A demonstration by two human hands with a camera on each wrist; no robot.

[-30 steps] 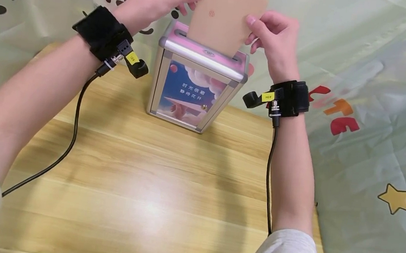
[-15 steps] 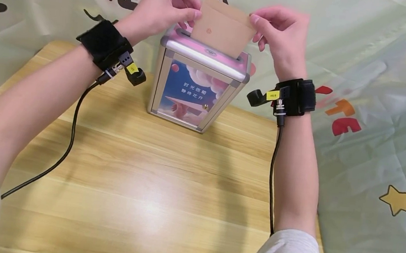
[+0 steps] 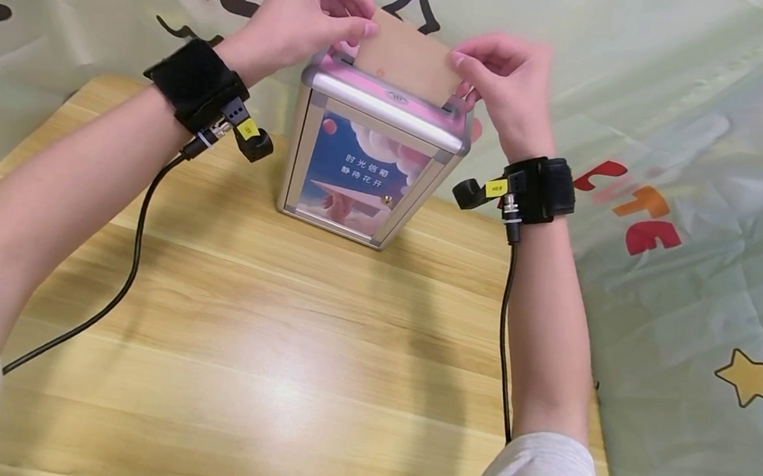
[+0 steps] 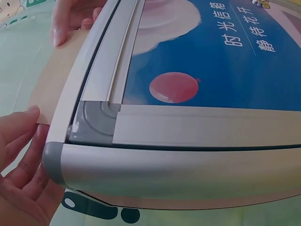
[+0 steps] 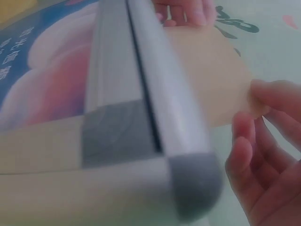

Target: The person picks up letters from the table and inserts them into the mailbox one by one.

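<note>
A tan envelope stands partly sunk in the slot on top of a silver and pink letter box at the back of the wooden table. My left hand pinches the envelope's upper left corner. My right hand pinches its upper right corner. In the left wrist view the envelope shows behind the box's rim, with my left fingers at its edge. The right wrist view shows the envelope beside the box's corner and my right fingers on it.
A pale green cloth with black characters, coloured letters and a yellow star hangs behind and to the right of the table. Black cables run from both wrist bands across the table.
The envelope has gone further down into the box's slot, and both hands have come lower with it toward the box's top.
</note>
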